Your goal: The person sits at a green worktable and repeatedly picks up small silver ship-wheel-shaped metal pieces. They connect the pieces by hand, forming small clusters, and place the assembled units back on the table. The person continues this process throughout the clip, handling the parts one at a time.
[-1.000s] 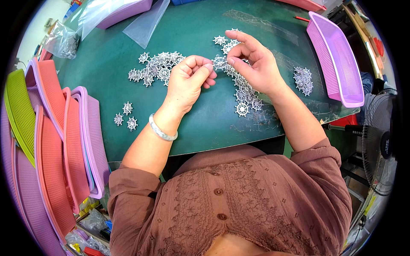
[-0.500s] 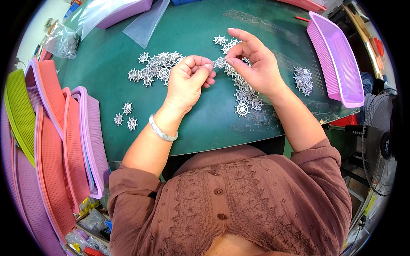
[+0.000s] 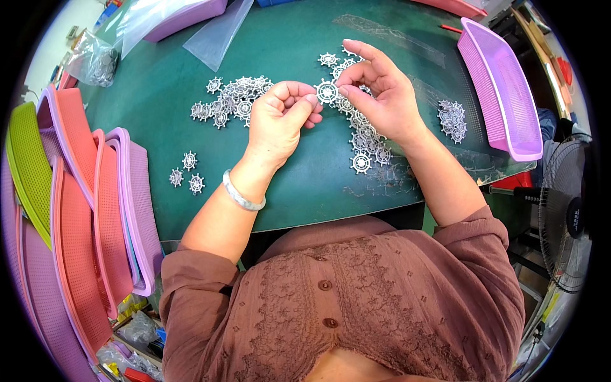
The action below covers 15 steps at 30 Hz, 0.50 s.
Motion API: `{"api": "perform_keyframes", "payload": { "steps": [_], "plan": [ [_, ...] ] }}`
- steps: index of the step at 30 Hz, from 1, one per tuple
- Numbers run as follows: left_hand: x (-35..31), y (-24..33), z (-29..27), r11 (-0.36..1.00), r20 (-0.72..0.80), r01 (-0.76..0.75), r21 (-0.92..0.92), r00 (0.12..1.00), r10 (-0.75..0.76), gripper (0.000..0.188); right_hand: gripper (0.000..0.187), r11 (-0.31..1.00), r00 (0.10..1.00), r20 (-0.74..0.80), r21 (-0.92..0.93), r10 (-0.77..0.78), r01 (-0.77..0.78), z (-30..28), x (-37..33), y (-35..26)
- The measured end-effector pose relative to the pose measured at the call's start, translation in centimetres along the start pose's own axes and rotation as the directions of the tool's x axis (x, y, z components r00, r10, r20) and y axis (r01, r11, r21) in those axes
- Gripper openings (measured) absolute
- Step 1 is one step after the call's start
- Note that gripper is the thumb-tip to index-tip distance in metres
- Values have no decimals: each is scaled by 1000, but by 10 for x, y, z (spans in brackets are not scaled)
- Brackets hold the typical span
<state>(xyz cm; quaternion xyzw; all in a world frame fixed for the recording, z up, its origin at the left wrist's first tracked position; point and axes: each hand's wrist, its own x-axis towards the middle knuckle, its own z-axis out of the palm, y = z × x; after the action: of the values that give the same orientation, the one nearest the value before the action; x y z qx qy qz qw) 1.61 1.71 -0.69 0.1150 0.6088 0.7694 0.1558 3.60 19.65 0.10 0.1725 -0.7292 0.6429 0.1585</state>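
Observation:
Between my two hands a small silver ship's-wheel charm (image 3: 327, 93) is held up, its round face showing. My left hand (image 3: 284, 114) pinches its left edge between thumb and bent fingers. The thumb and forefinger of my right hand (image 3: 380, 95) close on its right edge, the other fingers raised. Left of my left hand lies a heap of similar charms (image 3: 237, 99). A long pile of charms (image 3: 364, 138) stretches under and below my right hand, partly hidden by it. Three loose charms (image 3: 189, 160) lie nearer at the left, and a small cluster (image 3: 452, 121) sits at the right.
A purple basket (image 3: 487, 95) stands on the right of the green table (image 3: 305, 191), near a red pen (image 3: 450, 28). Stacked pink, purple and green baskets (image 3: 79, 274) crowd the left. Clear plastic bags (image 3: 219, 38) lie at the back. A fan (image 3: 563, 213) is off the right edge.
The charm between my fingers has turned from a tilted, edge-on position to show its full round face. Both hands stay in nearly the same place.

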Motion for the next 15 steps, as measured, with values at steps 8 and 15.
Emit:
{"api": "perform_keyframes", "payload": {
  "steps": [8, 15],
  "plan": [
    [0, 0, 0, 1000, 10, -8, -14, 1000, 9, 10, 52, 999, 1000, -2, 29, 24, -24, 0, 0, -1],
    [0, -1, -1, 1000, 20, -7, -21, 1000, 7, 11, 52, 998, 999, -3, 31, 50, -50, 0, 0, 1]
  ]
}}
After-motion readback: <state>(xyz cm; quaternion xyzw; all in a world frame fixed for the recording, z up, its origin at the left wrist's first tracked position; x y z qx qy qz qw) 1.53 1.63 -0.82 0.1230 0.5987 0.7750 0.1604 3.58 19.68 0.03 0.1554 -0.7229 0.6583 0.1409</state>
